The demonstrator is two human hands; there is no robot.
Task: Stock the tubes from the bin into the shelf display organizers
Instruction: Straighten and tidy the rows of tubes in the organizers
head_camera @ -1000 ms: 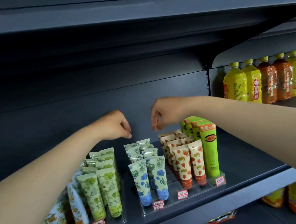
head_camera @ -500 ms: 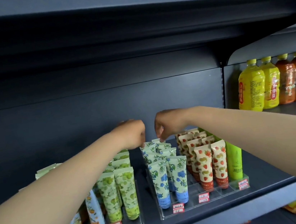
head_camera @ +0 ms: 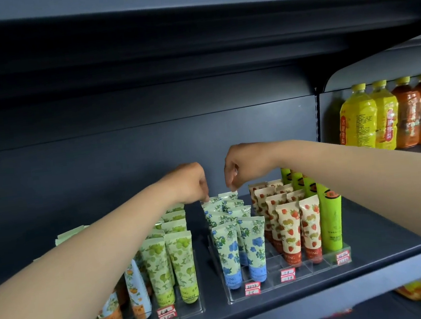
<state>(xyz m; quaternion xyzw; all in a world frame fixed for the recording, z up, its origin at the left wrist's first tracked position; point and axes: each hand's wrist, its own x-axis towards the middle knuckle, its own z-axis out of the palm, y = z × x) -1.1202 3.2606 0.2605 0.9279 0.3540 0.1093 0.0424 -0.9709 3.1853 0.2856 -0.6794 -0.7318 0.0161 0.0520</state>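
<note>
Both hands [head_camera: 190, 182] [head_camera: 245, 164] pinching rearmost blue-flowered tubes' [head_camera: 221, 202] top edges.

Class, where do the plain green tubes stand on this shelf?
The plain green tubes fill the right organizer's rightmost column, beside the strawberry tubes.

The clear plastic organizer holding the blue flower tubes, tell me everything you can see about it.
The clear plastic organizer sits on the dark grey shelf, right of a second clear tray. Dividers split it into small cells. From left to right it holds upright blue-flower tubes, strawberry-print tubes and plain green tubes. Some front cells are empty. Red-and-white price labels line its front edge. Both hands, left hand and right hand, reach the rearmost blue tubes' tops.
</note>
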